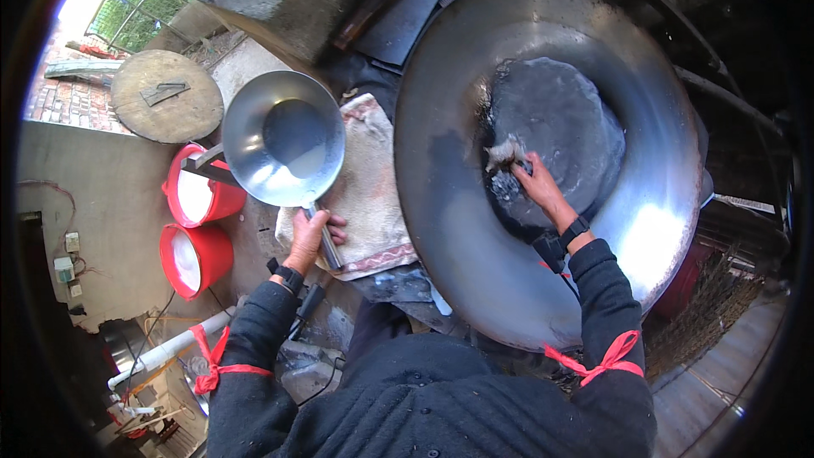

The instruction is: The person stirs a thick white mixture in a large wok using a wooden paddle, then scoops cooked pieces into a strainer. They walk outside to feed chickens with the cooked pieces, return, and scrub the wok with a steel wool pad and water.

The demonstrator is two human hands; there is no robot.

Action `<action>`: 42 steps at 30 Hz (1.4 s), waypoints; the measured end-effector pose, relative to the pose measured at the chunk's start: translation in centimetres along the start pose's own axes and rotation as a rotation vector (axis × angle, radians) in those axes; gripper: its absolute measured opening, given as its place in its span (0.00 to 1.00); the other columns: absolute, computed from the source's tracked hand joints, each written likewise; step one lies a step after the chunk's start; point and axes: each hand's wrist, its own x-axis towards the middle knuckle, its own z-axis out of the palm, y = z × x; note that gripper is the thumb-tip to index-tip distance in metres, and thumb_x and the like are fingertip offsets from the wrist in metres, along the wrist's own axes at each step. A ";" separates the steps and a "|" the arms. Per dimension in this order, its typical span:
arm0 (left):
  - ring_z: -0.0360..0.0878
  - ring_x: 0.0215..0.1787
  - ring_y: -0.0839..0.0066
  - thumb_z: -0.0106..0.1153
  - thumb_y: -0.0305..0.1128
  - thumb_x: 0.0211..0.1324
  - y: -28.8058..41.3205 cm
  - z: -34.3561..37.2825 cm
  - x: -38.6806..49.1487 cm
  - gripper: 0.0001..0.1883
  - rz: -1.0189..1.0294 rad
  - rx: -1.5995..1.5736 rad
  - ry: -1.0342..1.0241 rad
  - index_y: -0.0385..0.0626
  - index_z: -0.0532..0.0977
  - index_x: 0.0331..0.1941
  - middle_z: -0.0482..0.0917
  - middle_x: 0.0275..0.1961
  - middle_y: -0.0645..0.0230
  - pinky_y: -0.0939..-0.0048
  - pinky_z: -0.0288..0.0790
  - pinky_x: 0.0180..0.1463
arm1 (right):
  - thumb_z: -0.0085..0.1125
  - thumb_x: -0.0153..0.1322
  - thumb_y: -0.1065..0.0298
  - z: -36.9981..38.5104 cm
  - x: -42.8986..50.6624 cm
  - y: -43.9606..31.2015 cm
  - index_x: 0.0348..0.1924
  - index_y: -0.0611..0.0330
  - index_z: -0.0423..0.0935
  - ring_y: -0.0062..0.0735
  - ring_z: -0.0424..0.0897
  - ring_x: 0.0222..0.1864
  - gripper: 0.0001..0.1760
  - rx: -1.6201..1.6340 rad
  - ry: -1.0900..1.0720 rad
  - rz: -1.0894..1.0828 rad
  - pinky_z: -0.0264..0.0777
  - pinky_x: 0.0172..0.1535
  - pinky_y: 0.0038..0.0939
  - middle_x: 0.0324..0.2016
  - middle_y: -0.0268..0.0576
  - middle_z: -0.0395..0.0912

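My left hand [311, 235] is around the metal handle of a small steel wok [254, 108]. A little liquid pools in its bottom, and a white cloth with reddish bands [372, 203] lies beside and below it. Inside a very large metal wok [439, 216], my right hand [539, 183] pinches a pale, ragged scrubbing wad [506, 152] at the left edge of the dark water [559, 102]. Foam or bubbles surround my fingertips. Whether the wad is cloth or fibre is unclear.
Two red buckets [219, 261] with whitish contents stand at the left. Behind them is a round wooden lid [166, 97] with a handle. A concrete block [273, 6] borders the far side. A white pipe [172, 346] runs at lower left, near black cables.
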 end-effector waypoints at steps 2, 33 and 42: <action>0.79 0.19 0.70 0.46 0.30 0.58 0.0 -0.3 0.0 0.13 0.014 -0.036 -0.023 0.32 0.64 0.41 0.80 0.29 0.55 0.71 0.77 0.21 | 0.56 0.69 0.60 0.5 2.2 -5.5 0.48 0.63 0.65 0.49 0.75 0.47 0.21 0.064 0.084 -0.204 0.66 0.51 0.39 0.43 0.59 0.74; 0.74 0.53 0.71 0.43 0.50 0.68 15.0 4.8 -6.9 0.27 0.424 0.439 -0.996 0.39 0.67 0.58 0.76 0.54 0.61 0.68 0.67 0.56 | 0.57 0.72 0.63 8.3 -20.2 -27.3 0.45 0.61 0.65 0.14 0.68 0.19 0.15 1.091 -0.140 0.011 0.67 0.20 0.15 0.24 0.30 0.67; 0.75 0.34 0.55 0.69 0.40 0.38 5.2 -1.6 3.0 0.22 0.476 1.177 -0.369 0.36 0.70 0.30 0.76 0.29 0.52 0.59 0.69 0.40 | 0.55 0.68 0.70 -2.0 -21.6 -3.2 0.22 0.62 0.69 0.26 0.71 0.14 0.11 1.005 0.572 0.450 0.68 0.19 0.27 0.15 0.38 0.71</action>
